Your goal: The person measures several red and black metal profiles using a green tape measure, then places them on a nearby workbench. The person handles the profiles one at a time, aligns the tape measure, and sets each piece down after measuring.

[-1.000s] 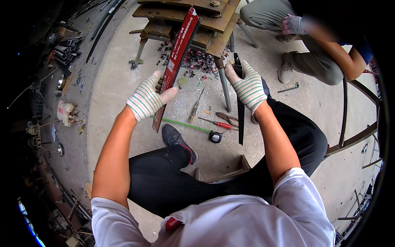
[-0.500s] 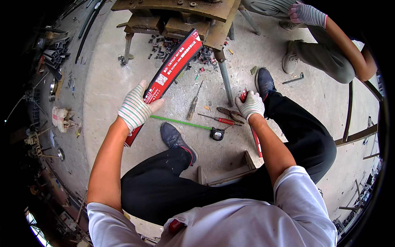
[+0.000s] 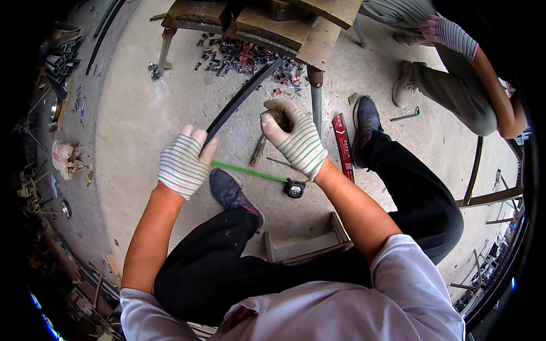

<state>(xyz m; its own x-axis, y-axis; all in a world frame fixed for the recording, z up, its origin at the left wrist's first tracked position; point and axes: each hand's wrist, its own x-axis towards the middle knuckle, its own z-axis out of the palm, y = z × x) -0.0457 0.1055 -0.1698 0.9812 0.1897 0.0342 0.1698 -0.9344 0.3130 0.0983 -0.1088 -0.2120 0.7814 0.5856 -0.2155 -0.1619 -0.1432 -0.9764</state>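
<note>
My gloved left hand (image 3: 185,162) grips the lower part of a long, slightly curved black strip (image 3: 242,94), now seen nearly edge-on and slanting up to the right. My gloved right hand (image 3: 298,139) is raised beside it, fingers bent and parted from the thumb, with nothing visible between them. A similar strip with a red printed face (image 3: 343,146) lies on the floor by my right shoe. Below my hands is a black tape measure (image 3: 294,188) with a green band (image 3: 250,170) stretching left. A wooden tool handle (image 3: 258,152) shows partly behind my right hand.
A metal workbench (image 3: 273,31) stands ahead, with black and red offcuts (image 3: 244,57) scattered under it. A co-worker's gloved hand (image 3: 449,34) rests near their knee at upper right. A low wooden frame (image 3: 307,244) sits between my legs. Black profiles (image 3: 62,62) lie at far left.
My right hand has left the red strip on the floor and come up left toward the held strip. The left-hand strip has turned from its red face to its black edge.
</note>
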